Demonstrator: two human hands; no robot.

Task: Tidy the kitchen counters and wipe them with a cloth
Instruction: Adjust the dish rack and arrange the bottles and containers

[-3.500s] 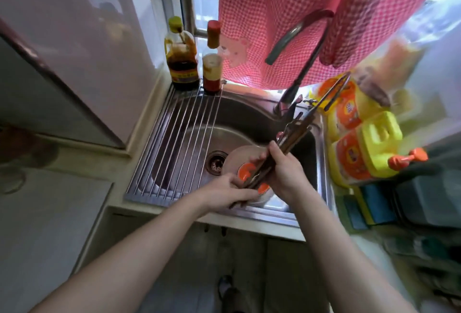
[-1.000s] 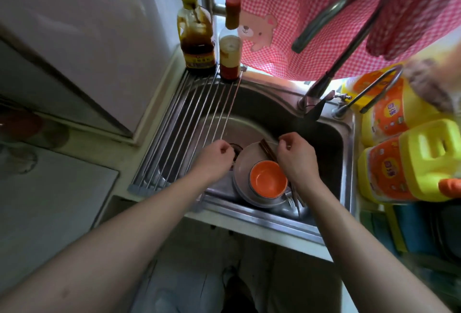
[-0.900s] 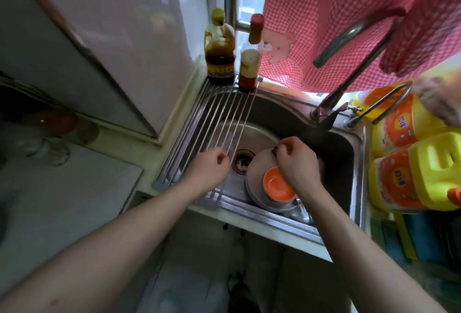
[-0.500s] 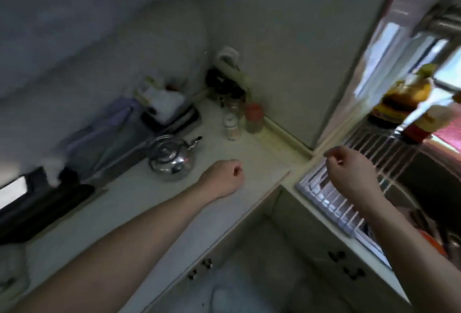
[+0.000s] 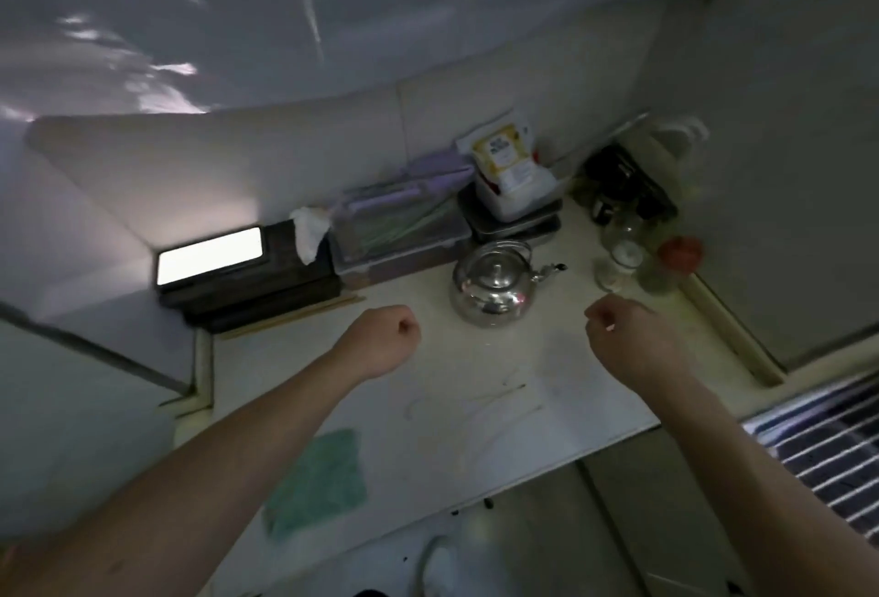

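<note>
Held left hand fisted and empty over counter near kettle, right hand curled too; couldn't tell whether pinching anything.

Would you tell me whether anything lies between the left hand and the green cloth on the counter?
Nothing visible does. The green cloth lies at the front edge of the pale counter, beside the left forearm, with bare counter between it and the left hand. The shiny steel kettle stands farther back, off that path.
</note>
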